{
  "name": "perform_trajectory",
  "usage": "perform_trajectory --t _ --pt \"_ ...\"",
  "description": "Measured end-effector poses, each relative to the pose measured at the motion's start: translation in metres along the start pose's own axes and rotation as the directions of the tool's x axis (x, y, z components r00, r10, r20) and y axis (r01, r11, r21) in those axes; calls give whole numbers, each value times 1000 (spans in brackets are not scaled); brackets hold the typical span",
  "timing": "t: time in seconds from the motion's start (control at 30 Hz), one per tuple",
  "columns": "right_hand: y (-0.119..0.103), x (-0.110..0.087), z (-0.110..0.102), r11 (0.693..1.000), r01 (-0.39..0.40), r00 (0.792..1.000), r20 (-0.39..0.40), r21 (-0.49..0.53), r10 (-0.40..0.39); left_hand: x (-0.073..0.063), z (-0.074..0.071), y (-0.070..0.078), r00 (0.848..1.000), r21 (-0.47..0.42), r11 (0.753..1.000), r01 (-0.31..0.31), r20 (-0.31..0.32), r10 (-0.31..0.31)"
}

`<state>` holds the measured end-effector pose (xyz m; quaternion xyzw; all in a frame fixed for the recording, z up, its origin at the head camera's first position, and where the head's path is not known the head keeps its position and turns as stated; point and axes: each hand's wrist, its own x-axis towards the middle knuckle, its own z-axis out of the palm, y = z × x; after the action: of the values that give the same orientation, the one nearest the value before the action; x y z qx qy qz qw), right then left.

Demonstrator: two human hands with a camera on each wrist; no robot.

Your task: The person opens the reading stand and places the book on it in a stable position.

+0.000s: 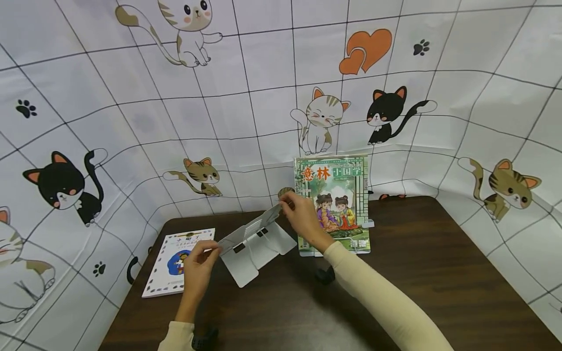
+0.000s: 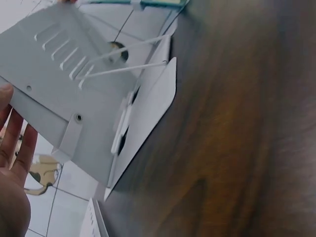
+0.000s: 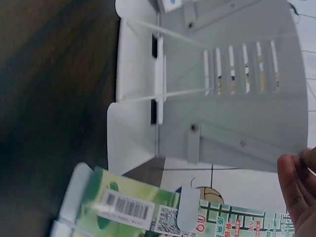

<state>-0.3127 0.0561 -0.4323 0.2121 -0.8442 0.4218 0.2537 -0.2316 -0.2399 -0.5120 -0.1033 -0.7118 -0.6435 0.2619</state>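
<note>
A pale grey metal book stand (image 1: 239, 270) stands unfolded at the middle of the table, its slotted back panel (image 2: 98, 94) tilted up from the base. My left hand (image 1: 199, 265) pinches the panel's left edge between thumb and fingers. At the far upper corner, my right hand (image 1: 304, 219) pinches the panel's right edge. A wire support (image 3: 173, 94) runs from the base to the slots in both wrist views. Right of it, a green illustrated magazine (image 1: 335, 200) is propped upright, with a pale clip (image 1: 368, 224) at its side edge.
A white booklet (image 1: 164, 265) with a blue round picture lies left of the stand. The dark wooden table (image 1: 408, 243) reaches back to a white cloth (image 1: 272, 112) printed with cats and grid lines, which hangs behind and at both sides.
</note>
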Motion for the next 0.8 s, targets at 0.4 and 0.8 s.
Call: perform_trajectory --t 0.4,0.8 --pt "4 33 9 995 -42 986 156 -90 56 -28 22 22 950 -32 961 -276 140 278" --pt "-10 40 25 996 10 962 274 -85 13 -42 62 44 889 27 928 -373 295 349"
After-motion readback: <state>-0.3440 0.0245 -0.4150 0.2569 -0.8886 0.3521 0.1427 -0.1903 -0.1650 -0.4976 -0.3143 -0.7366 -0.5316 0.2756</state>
